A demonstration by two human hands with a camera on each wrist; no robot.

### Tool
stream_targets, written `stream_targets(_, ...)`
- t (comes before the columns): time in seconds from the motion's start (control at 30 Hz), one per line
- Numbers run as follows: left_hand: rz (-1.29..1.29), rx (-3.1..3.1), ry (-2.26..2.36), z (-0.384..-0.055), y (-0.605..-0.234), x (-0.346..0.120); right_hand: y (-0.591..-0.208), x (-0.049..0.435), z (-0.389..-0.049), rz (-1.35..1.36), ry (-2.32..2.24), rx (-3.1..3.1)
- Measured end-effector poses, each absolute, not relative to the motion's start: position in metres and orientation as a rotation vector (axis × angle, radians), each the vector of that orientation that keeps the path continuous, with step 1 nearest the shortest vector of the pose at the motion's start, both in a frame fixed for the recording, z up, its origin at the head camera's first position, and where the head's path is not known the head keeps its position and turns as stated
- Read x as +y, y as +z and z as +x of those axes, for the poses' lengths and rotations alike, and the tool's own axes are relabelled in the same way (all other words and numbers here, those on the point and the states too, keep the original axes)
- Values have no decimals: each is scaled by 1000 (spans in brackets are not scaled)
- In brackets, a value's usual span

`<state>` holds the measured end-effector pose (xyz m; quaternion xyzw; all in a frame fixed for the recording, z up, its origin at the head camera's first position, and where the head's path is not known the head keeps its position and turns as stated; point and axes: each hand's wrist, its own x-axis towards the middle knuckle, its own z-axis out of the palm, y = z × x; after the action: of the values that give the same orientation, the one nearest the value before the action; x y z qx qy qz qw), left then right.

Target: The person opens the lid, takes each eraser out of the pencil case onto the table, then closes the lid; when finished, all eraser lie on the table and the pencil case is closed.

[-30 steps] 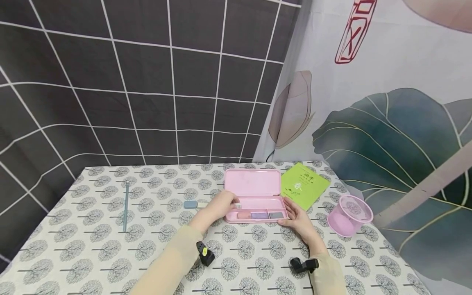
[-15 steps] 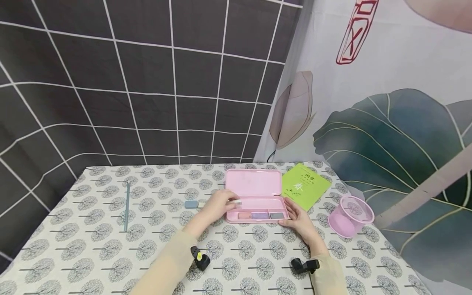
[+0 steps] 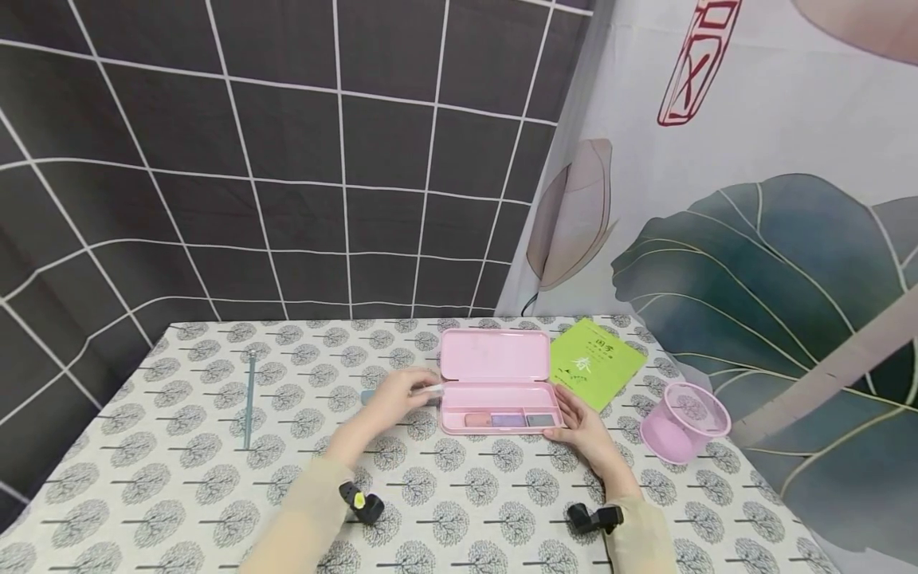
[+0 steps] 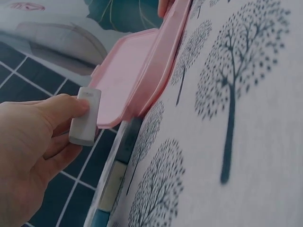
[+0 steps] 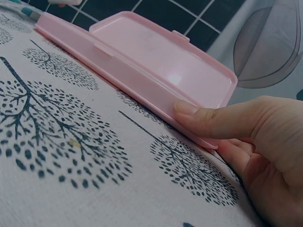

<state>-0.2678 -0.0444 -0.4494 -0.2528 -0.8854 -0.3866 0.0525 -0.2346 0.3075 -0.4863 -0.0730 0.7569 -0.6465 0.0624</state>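
Observation:
A pink pencil case (image 3: 495, 356) lies with its lid up. Its front compartment holds a pink block (image 3: 477, 419), a lilac block (image 3: 508, 420) and a grey block (image 3: 540, 420). Just off the case's left end, my left hand (image 3: 393, 396) pinches a small white eraser (image 4: 85, 116) between thumb and fingers, above the table. My right hand (image 3: 582, 418) grips the right end of the case, its thumb (image 5: 199, 118) on the front wall and the other fingers round the end. Below the left hand sits a row of blocks, including a cream one (image 4: 112, 186), partly hidden.
A green booklet (image 3: 601, 363) lies behind the case to the right. Farther right stands a pink round container (image 3: 670, 437). Toward the left of the patterned tablecloth (image 3: 301, 478) lies a slim blue-grey pencil (image 3: 249, 402). A dark gridded curtain (image 3: 287, 159) hangs behind the table.
My left hand has moved left, out from over the pencil case, carrying the white eraser, and now overlaps the blue block at the left. The right hand has stayed on the case.

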Motion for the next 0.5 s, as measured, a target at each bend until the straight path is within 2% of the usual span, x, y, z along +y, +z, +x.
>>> stream_targets(0.5,-733,-2720,-1136,-270,-456,-98,-494,310,-234,-375,-2016,2271)
